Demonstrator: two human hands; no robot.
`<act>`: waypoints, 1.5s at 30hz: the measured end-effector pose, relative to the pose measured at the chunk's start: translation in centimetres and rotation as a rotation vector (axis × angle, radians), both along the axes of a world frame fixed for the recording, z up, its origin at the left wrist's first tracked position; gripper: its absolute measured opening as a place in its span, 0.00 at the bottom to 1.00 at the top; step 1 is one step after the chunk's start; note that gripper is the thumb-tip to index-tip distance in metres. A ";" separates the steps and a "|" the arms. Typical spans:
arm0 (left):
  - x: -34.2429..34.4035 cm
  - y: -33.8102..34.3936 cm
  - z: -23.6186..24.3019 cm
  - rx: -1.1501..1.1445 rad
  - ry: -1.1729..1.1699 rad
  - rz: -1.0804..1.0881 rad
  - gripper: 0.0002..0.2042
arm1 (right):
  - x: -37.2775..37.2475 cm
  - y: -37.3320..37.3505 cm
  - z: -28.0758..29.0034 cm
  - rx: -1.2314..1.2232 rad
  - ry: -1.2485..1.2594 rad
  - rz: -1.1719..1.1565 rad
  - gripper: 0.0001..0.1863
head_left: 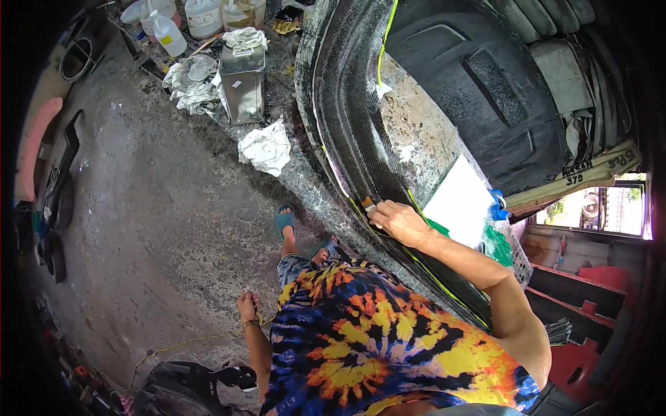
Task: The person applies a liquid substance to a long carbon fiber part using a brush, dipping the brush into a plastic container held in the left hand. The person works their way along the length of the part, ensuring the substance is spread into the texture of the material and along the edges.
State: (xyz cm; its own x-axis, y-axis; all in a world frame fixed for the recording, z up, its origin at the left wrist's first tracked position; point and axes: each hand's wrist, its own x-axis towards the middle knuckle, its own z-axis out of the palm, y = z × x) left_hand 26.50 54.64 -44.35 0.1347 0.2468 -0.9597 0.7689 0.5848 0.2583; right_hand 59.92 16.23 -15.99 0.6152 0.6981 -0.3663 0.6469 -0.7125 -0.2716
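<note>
My right hand [400, 223] is closed on a small paintbrush [368, 204]. Its tip rests on a long curved piece of black woven carbon-fibre cloth [350, 90], which appears to lie in a mould with yellow-green edge lines. The fingers hide most of the brush handle. My left hand [248, 306] hangs at my side over the floor, away from the bench, with a band at the wrist. Its fingers are curled, and whatever may be inside them is hidden.
Crumpled white cloths [266, 147], a metal tin [242, 87] and a white bottle [168, 35] stand along the bench at the upper left. A large black moulded panel [479, 90] lies beyond the mould. A cord [166, 349] trails over the floor behind me, by a black bag [184, 392].
</note>
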 end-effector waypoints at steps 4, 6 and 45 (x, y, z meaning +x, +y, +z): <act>-0.4 -0.5 0.1 0.013 0.048 -0.004 0.06 | 3.8 2.0 0.2 0.108 0.023 -0.203 0.10; -0.7 -0.6 -0.1 -0.003 0.048 0.016 0.07 | 6.1 3.4 0.0 0.127 -0.012 -0.217 0.09; 1.3 1.5 0.6 -0.002 -0.133 0.065 0.06 | 15.0 8.2 3.1 0.470 -0.571 -0.168 0.08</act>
